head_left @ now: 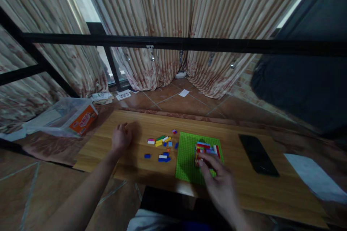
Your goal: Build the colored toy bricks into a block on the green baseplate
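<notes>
Head view: a low, multicoloured brick build (202, 145) tops the green baseplate (185, 155), right hand (221, 181) half-closed at it, hold unclear; left hand (121, 138) loosely curls left of the baseplate, contents hidden.

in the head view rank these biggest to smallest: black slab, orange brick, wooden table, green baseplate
1. wooden table
2. green baseplate
3. black slab
4. orange brick, tiny here
</notes>
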`<action>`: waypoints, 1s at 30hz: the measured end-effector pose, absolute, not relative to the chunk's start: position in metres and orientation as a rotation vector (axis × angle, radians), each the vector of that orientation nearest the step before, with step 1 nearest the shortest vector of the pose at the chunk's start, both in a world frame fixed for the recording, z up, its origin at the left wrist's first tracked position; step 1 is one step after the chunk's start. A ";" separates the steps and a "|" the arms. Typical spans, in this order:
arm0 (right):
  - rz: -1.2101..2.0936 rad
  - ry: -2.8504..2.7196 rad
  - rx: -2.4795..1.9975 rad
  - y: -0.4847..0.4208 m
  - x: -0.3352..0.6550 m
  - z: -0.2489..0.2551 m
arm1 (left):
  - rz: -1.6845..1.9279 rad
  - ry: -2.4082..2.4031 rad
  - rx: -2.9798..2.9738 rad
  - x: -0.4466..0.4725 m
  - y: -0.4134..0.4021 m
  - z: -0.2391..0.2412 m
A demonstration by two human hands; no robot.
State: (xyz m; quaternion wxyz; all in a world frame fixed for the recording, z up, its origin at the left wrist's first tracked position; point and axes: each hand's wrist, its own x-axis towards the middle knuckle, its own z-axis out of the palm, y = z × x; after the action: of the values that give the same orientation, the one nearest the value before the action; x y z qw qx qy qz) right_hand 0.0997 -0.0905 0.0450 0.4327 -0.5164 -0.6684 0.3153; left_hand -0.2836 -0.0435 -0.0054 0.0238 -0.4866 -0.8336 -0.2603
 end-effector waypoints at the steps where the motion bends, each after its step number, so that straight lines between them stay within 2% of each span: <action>1: 0.782 -1.755 -1.250 -0.089 0.088 0.046 | -0.762 -2.536 -1.527 -0.284 -0.040 -0.009; 5: 0.733 -1.981 -1.197 -0.068 0.041 0.040 | -0.699 -2.464 -1.601 -0.281 -0.035 -0.021; 11: 0.523 -2.139 -1.357 -0.027 -0.014 0.017 | -0.719 -2.454 -1.628 -0.284 -0.038 -0.027; 21: 0.478 -2.110 -1.469 -0.017 -0.034 0.000 | -0.734 -2.420 -1.642 -0.287 -0.035 -0.025; 25: 0.599 -2.067 -1.384 -0.026 -0.027 0.017 | -0.718 -2.425 -1.646 -0.286 -0.035 -0.023; 30: 0.941 -1.820 -1.079 -0.054 -0.003 0.044 | -0.668 -2.437 -1.650 -0.285 -0.034 -0.020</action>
State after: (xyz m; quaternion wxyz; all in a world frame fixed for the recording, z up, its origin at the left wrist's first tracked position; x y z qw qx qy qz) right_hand -0.0030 -0.0543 0.0436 0.4012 -0.4269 -0.7200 0.3721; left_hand -0.2854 -0.0343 -0.0197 0.0616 -0.5456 -0.8060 -0.2209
